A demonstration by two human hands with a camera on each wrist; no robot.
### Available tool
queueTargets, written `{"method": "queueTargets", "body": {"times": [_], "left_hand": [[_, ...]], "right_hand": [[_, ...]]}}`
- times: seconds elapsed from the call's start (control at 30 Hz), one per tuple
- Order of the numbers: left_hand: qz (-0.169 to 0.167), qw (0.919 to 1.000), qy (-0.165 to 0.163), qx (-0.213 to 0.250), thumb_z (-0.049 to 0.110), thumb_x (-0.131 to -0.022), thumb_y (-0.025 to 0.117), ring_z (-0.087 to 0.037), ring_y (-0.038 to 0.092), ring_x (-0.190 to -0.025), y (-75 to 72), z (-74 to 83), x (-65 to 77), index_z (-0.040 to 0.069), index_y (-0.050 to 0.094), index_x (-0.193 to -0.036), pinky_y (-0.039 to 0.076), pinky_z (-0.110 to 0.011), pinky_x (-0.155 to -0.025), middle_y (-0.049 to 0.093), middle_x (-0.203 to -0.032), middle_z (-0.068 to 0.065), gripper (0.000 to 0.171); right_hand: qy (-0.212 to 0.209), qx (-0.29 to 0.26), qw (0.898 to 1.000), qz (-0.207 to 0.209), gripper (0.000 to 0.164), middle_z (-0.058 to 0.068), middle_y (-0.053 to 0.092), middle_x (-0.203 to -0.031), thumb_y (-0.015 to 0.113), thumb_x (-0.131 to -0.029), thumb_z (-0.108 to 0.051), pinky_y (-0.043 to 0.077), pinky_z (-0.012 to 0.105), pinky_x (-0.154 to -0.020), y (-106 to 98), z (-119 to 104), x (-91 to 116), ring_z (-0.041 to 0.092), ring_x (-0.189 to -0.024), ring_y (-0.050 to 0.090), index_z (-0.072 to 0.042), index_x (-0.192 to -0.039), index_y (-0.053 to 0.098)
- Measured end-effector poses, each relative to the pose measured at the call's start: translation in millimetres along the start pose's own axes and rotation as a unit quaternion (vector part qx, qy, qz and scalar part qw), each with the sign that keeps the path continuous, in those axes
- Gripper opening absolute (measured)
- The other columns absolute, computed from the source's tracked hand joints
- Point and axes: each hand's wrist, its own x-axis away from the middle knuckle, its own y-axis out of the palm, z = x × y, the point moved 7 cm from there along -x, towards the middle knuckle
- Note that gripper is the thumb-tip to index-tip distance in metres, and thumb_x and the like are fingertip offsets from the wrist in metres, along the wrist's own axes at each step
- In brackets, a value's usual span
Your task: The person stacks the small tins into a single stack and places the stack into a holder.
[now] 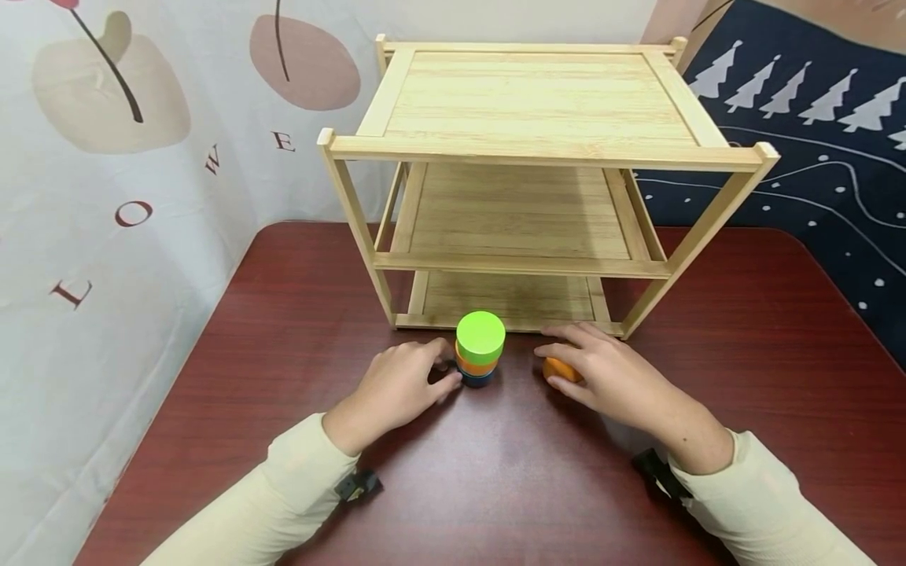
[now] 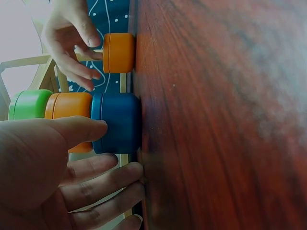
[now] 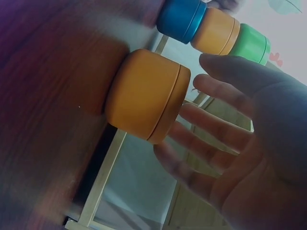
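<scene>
A stack of small lidded jars stands upright on the table: a blue jar (image 2: 120, 122) at the bottom, an orange jar (image 2: 72, 104) in the middle and a green jar (image 1: 480, 334) on top. My left hand (image 1: 403, 385) is at the stack's left side, thumb near the blue jar and fingers loosely bent; whether they touch it I cannot tell. A separate orange jar (image 3: 144, 93) stands upright to the right of the stack. Over it hovers my right hand (image 1: 609, 377), fingers spread and loosely bent beside its lid, not gripping it.
Just behind the jars stands a wooden three-tier shelf (image 1: 545, 153) on the dark red table (image 1: 467, 487). Patterned cloth (image 1: 177, 102) hangs behind and to the left, with a dark blue tree-print cloth (image 1: 800, 157) at the right.
</scene>
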Motion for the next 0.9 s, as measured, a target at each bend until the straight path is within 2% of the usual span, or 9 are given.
{"method": "queueTargets", "body": {"times": [0.57, 0.9], "left_hand": [[0.002, 1.0, -0.001, 0.0, 0.039, -0.088, 0.074, -0.019, 0.071, -0.087, -0.2, 0.1, 0.3, 0.022, 0.069, -0.103, 0.055, -0.046, -0.069, 0.073, -0.091, 0.008, 0.024], [0.0, 1.0, -0.003, -0.002, 0.039, -0.088, 0.074, -0.019, 0.071, -0.089, -0.2, -0.1, 0.2, 0.022, 0.069, -0.104, 0.055, -0.047, -0.071, 0.073, -0.093, 0.008, 0.024]], "right_hand": [[0.002, 0.007, 1.0, -0.025, 0.047, 0.015, 0.062, -0.132, 0.087, -0.073, -0.012, 0.051, 0.05, -0.098, 1.9, 2.3, 1.5, 0.035, -0.121, 0.06, -0.012, -0.117, 0.072], [-0.01, 0.011, 1.0, -0.017, 0.046, 0.014, 0.063, -0.13, 0.088, -0.072, -0.009, 0.052, 0.049, -0.097, 1.7, 1.6, 1.5, 0.036, -0.12, 0.061, -0.013, -0.115, 0.072]]}}
